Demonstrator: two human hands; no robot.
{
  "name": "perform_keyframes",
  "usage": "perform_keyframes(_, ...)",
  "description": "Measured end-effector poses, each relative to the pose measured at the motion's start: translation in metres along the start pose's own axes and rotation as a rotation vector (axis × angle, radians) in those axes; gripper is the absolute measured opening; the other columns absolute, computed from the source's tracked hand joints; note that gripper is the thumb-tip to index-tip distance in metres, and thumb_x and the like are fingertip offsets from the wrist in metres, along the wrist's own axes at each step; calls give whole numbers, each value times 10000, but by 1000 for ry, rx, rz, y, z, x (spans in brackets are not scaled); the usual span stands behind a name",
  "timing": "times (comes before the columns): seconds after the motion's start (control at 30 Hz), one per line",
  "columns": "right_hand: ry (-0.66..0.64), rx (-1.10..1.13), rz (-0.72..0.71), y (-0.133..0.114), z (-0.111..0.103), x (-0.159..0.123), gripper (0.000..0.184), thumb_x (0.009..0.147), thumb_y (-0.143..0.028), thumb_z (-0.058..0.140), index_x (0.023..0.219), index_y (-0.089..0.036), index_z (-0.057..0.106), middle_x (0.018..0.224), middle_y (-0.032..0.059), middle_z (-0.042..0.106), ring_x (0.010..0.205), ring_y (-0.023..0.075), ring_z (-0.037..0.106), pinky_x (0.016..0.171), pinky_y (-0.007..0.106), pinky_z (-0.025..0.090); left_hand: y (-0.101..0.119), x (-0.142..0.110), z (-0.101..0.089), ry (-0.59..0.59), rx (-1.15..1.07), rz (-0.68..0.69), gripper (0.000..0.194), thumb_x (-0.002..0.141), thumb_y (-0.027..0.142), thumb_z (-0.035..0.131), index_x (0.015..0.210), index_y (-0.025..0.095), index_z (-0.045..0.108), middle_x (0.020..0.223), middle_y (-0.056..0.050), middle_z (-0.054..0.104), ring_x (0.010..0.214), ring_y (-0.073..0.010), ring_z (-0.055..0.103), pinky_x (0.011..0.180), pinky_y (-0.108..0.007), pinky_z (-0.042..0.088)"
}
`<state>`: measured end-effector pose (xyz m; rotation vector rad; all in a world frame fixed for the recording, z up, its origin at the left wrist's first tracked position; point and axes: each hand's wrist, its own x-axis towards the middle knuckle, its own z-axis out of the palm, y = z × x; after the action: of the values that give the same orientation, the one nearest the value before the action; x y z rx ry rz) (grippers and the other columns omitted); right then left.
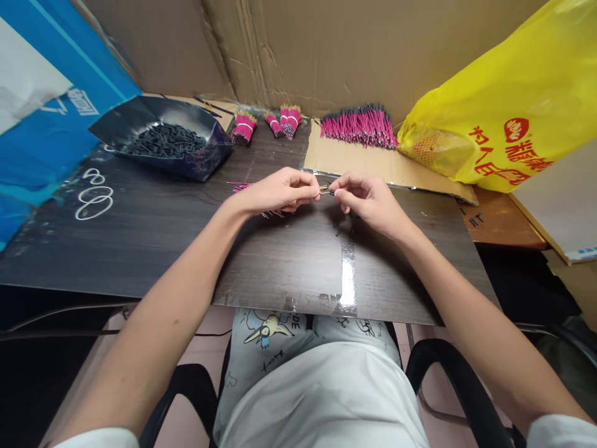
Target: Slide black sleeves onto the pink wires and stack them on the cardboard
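My left hand (286,190) is closed in a pinch above the dark table, with a thin gold-coloured wire end (323,187) sticking out from its fingertips. Facing it, my right hand (368,198) pinches a small black tube (331,193) between thumb and forefinger. The tube and the wire end are very close; I cannot tell whether they touch. Partly hidden under my left hand lie loose pink wires (239,186) with bare metal ends. A tiny black piece (338,233) is on the table below my right hand.
At the back left, a dark open bag (205,158) holds many short black tubes (165,142). Banded pink wire bundles (244,127) stand behind. More pink wires with black ends (359,127) lie on a cardboard sheet (336,158). A yellow plastic bag (489,118) and white rubber bands (94,202) flank them.
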<state>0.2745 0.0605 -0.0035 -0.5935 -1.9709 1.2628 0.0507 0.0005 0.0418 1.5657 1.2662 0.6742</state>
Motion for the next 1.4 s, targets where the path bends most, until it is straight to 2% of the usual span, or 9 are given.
perform_keyframes(0.27,-2,45,0,1,-2,0,169,906,-296,713,989,-149,714,813,17,667,646,112,585,635,268,484,1,-1,-1,1,39,4,234,952,319,644,798,148,603,572,56,440,472,-11,373,451,-139,284)
perform_keyframes(0.73,-63,43,27,-1,-4,1,196,901,-326,723,976,-145,720,797,29,676,637,112,571,619,264,475,3,-1,1,25,53,5,203,951,303,641,831,140,630,574,52,437,467,-12,347,452,-153,245)
perform_keyframes(1.1,8,36,-6,4,-3,2,174,903,-322,732,975,-163,724,841,32,682,652,114,586,631,266,498,-2,1,2,-19,32,7,211,937,327,677,845,138,661,561,58,440,461,-7,342,450,-158,239)
perform_keyframes(1.4,-2,26,-8,2,-4,1,156,896,-302,731,964,-162,722,834,29,670,650,116,578,631,271,496,-2,1,0,14,10,33,215,928,318,688,817,137,655,589,42,465,476,-5,345,464,-178,239)
